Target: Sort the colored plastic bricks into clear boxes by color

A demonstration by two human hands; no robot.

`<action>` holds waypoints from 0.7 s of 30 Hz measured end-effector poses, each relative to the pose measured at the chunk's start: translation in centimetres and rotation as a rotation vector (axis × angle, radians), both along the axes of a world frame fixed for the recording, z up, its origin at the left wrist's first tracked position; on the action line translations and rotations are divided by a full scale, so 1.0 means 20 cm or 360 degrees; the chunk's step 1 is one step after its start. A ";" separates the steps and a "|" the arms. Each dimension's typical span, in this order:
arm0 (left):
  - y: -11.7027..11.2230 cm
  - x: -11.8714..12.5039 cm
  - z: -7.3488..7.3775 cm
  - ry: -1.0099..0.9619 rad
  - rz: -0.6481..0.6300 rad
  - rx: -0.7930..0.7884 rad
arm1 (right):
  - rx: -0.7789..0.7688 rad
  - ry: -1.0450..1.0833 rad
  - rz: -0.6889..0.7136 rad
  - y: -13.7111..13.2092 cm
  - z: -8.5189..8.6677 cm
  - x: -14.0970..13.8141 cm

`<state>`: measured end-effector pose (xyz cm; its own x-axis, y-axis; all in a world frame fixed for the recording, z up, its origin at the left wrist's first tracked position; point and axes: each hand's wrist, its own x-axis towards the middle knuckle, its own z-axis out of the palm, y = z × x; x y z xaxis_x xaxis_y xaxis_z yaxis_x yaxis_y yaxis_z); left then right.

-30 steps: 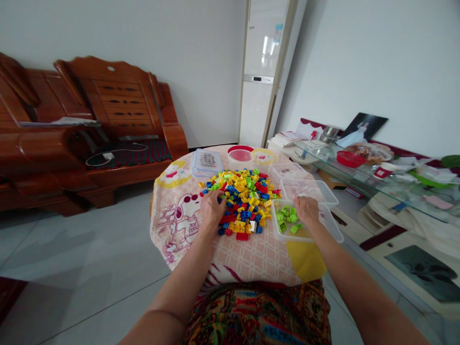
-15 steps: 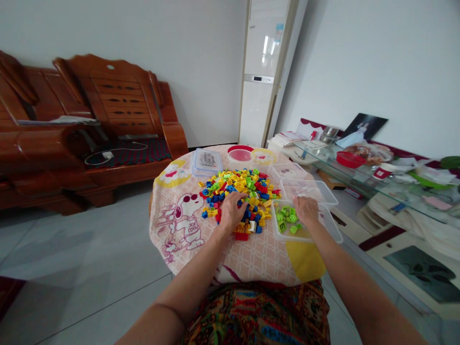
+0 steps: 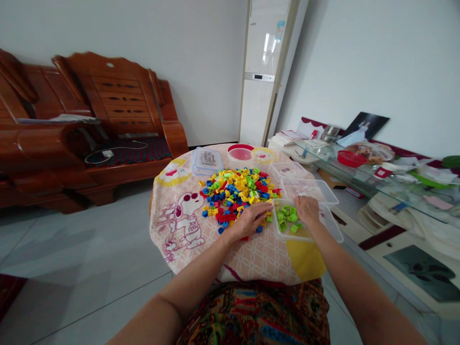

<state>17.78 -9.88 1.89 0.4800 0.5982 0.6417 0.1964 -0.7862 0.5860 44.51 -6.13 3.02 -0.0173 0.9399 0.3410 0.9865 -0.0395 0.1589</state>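
Note:
A heap of small toy building blocks in yellow, blue, red and green is spread over the middle of a round table. My left hand hovers over the heap's near right side, its fingers pressed together and pointing at the box. What its fingertips hold, if anything, is too small to make out. To the right, a clear plastic box contains several loose green blocks. My right hand reaches across that box, its closed fingers at the far rim beside the green blocks; the fingertips are partly hidden.
Behind the box lie more clear containers. A blue-edged lid and a round tub stand at the back of the patterned tablecloth. A cluttered glass shelf runs along the right; a wooden sofa stands left.
My left hand has moved right, out of the middle of the heap toward the box, uncovering red and blue blocks. My right hand has stayed at the box.

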 end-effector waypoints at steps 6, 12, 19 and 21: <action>-0.01 -0.03 0.04 0.0196 0.0431 0.0093 | -0.0001 -0.0004 0.0019 -0.01 0.01 0.00; -0.05 0.08 0.06 0.0836 0.0548 0.0167 | 0.0011 0.0032 0.0026 -0.01 0.02 -0.01; -0.04 0.19 0.01 0.0978 0.0719 0.0141 | 0.0001 0.0010 -0.0002 -0.01 0.02 -0.01; -0.04 0.18 0.01 0.0879 0.0747 0.0132 | -0.0003 0.0009 -0.0001 -0.01 0.03 -0.02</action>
<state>21.33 -10.70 2.07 0.4518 0.7803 0.4324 0.7733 -0.5843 0.2463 44.19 -6.42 3.54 -0.0148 0.9405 0.3394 0.9873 -0.0399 0.1537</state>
